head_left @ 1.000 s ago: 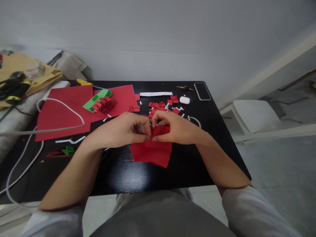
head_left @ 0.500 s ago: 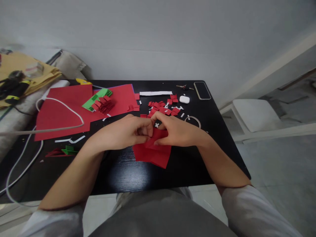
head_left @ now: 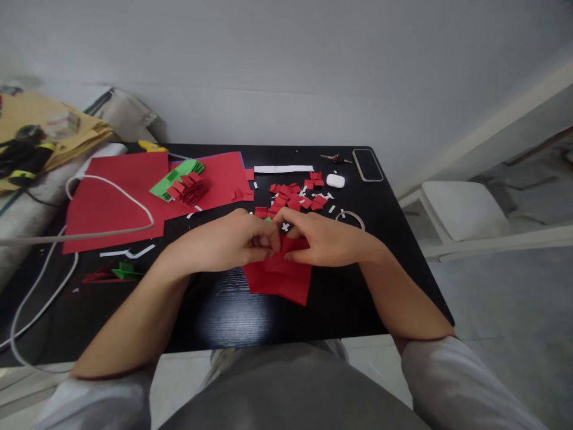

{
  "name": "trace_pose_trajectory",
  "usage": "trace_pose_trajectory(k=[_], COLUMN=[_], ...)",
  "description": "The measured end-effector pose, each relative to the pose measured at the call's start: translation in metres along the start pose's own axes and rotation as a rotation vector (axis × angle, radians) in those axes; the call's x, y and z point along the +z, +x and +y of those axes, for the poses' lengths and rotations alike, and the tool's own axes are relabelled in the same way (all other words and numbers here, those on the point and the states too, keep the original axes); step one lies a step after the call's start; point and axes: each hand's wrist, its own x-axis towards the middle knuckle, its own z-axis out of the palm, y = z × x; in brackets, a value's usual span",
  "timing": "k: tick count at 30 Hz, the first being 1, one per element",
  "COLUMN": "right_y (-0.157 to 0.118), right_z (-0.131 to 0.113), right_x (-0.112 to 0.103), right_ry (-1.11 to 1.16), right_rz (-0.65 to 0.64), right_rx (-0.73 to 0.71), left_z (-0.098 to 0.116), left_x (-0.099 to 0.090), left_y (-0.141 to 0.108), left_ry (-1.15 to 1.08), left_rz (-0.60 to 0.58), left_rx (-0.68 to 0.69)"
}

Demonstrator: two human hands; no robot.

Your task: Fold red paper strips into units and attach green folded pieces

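Note:
A folded piece of red paper (head_left: 282,280) hangs over the near middle of the black table, pinched between my two hands. My left hand (head_left: 244,239) grips its upper left part with curled fingers. On the upper right, my right hand (head_left: 320,239) holds the paper between thumb and bent fingers. The hands nearly meet at the fingertips, which partly hide the paper's top. Just beyond lie small folded red paper pieces (head_left: 293,197) and a little white paper cross (head_left: 285,227). A bit of green shows beside my left fingers.
Large red sheets (head_left: 116,203) lie at the left, bearing a green folded paper stack (head_left: 176,177) and a red one (head_left: 188,190). A white cable (head_left: 111,233) loops over them. A phone (head_left: 367,165), keys (head_left: 335,159) and a white earbud case (head_left: 335,180) sit at the back right.
The fingertips have shifted slightly on the red paper, and the right fingers have opened a small gap from the left. The paper has moved a little to the right.

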Motion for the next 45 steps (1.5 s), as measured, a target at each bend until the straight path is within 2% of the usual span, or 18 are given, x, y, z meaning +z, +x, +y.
trace_pose_trajectory(k=[7,13,22,25,27,32,35,37,39,41,45], right_y=[-0.004,0.004,0.016,0.016,0.016,0.012,0.009,0.007,0.006,0.006,0.007], right_z=[-0.003,-0.004,0.003,0.005,0.008,0.012,0.010,0.007,0.005,0.004,0.003], right_x=[-0.005,0.006,0.016,0.015,0.014,0.004,0.000,-0.001,0.000,0.002,0.008], right_ry=[-0.021,-0.049,0.084,0.120,0.153,0.332,0.465,0.484,0.456,0.411,0.339], right_rz=[-0.062,0.044,0.077,0.088,0.123,0.299,0.451,0.580,0.722,0.840,1.009], right_rx=[0.006,0.121,0.006,0.003,0.000,0.013,-0.027,-0.078,-0.136,-0.201,-0.293], left_z=[-0.001,-0.001,0.007,0.009,0.009,0.008,0.008,0.010,0.014,0.020,0.029], left_x=[0.001,0.000,0.003,0.004,0.004,-0.002,0.000,0.006,0.014,0.021,0.029], left_y=[0.000,0.002,0.000,-0.001,-0.003,-0.010,-0.012,-0.011,-0.008,-0.007,-0.010], left_ry=[-0.008,0.018,0.032,0.061,0.056,-0.036,-0.063,-0.068,-0.044,0.071,0.224], left_rz=[-0.012,-0.006,0.006,0.055,0.148,0.429,0.524,0.568,0.683,0.778,0.856], left_rx=[-0.006,-0.021,-0.026,-0.014,-0.007,-0.055,-0.060,-0.006,0.086,0.169,0.295])
